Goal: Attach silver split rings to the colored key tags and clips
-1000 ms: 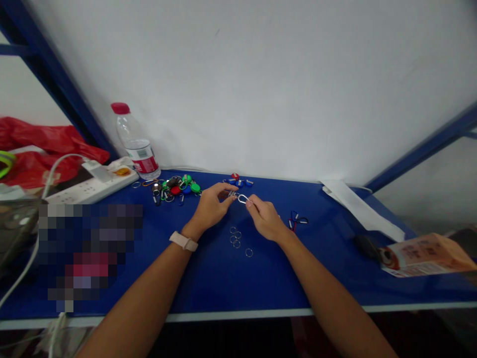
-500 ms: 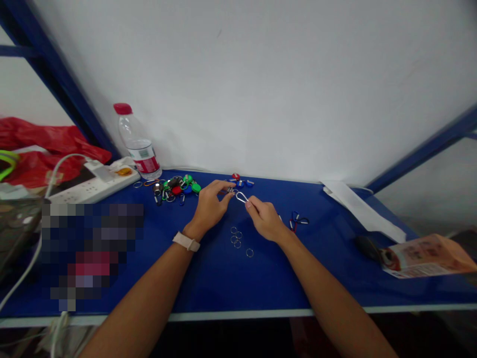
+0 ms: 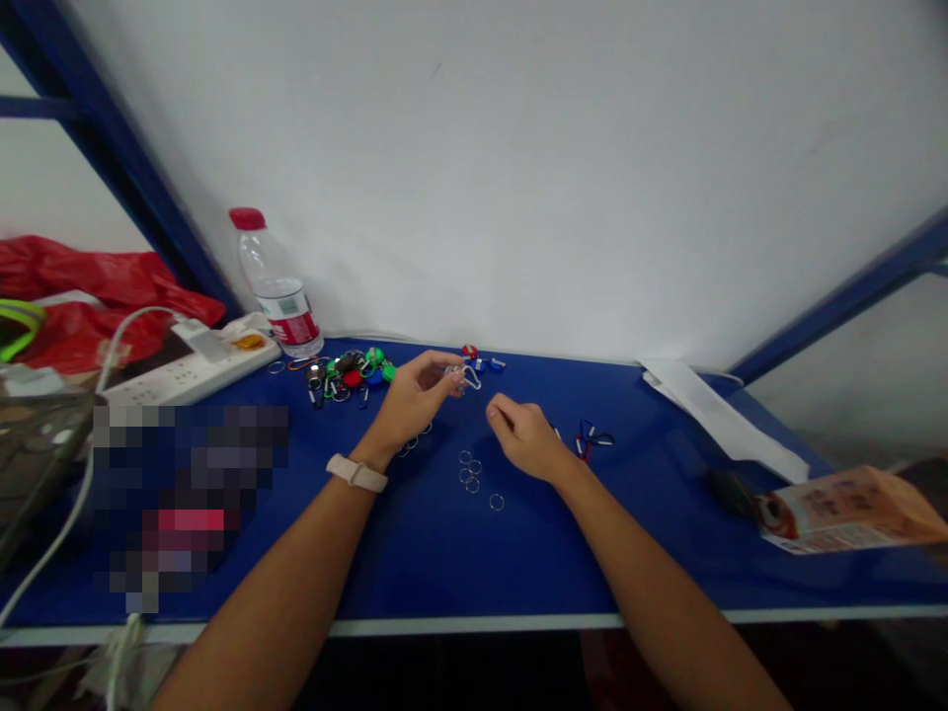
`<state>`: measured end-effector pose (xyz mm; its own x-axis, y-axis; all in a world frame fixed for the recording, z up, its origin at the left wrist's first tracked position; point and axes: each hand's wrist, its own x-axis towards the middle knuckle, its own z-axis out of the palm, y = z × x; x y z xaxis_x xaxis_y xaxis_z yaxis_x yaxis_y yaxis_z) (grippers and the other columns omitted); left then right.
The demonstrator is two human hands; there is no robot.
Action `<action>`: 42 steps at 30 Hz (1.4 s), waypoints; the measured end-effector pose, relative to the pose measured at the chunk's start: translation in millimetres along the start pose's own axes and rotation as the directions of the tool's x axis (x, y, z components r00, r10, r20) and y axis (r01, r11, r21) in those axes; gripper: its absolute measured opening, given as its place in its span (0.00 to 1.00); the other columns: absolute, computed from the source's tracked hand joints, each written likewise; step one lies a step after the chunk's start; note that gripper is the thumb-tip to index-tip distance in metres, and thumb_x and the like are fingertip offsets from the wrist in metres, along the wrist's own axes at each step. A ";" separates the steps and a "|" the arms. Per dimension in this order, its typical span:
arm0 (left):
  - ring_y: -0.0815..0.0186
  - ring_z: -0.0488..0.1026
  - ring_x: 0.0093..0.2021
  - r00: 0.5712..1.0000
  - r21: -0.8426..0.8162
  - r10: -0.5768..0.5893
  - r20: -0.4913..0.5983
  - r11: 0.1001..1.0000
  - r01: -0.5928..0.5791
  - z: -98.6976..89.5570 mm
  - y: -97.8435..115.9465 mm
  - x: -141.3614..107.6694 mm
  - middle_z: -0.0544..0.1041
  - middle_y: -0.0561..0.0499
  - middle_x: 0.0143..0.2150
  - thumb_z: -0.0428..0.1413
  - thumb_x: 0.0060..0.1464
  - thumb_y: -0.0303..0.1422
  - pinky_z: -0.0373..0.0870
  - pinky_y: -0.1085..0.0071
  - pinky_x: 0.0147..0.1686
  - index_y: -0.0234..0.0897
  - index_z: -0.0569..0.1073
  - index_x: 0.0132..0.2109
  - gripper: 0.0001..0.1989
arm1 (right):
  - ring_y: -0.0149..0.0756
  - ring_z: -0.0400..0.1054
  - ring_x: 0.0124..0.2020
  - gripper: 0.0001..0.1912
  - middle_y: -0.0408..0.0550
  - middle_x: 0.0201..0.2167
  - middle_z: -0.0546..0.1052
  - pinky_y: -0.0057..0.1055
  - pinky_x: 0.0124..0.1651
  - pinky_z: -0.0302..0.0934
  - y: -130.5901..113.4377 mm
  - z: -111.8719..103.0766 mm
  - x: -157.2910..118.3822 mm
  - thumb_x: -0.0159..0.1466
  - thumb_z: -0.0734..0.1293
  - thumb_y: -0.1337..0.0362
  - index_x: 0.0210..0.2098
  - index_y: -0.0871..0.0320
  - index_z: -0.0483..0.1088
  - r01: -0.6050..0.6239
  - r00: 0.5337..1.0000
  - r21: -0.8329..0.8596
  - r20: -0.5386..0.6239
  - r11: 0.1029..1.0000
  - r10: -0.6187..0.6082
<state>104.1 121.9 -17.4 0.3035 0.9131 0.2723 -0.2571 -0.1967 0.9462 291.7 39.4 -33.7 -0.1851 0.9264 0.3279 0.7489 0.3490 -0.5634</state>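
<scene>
In my left hand (image 3: 416,400), pinched between thumb and fingers, is a silver carabiner (image 3: 472,377). My right hand (image 3: 525,434) is closed just to the right, apart from the carabiner; whatever its curled fingers hold, if anything, is hidden. Several metal split rings (image 3: 469,476) lie on the blue table below the hands, and more rings (image 3: 413,441) show beside my left wrist. Behind my left hand are a red piece (image 3: 469,351) and blue pieces (image 3: 497,364). Left of it sits a pile of coloured key reels (image 3: 352,376). Small blue and red carabiners (image 3: 587,435) lie right of my right hand.
A red-capped bottle (image 3: 285,306) stands at the back left by a white power strip (image 3: 193,373). Folded white paper (image 3: 722,420), a dark object (image 3: 730,491) and an orange carton (image 3: 851,509) lie on the right. A white wall rises behind the blue table (image 3: 474,573).
The silver carabiner has passed out of my right hand and is now in my left hand. My left hand has shifted slightly left, uncovering rings beside its wrist.
</scene>
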 end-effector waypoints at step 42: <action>0.58 0.82 0.43 0.931 -0.400 -0.363 -0.042 0.860 0.318 -0.1 -0.3 2.3 0.81 0.40 0.43 0.57 0.50 0.18 0.77 0.59 0.49 0.28 0.74 0.46 0.14 | 0.34 0.64 0.37 0.04 0.43 0.34 0.73 0.35 0.49 0.52 -8.5 6.5 -2.5 0.69 0.66 0.70 0.36 0.58 0.68 0.105 0.951 -0.038 0.296 0.994 -0.089</action>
<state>104.8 124.1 -17.0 0.3372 0.9363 -0.0978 -0.4914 0.2637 0.8301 281.6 35.0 -34.7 -0.4309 0.8919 0.1376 0.7488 0.4384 -0.4971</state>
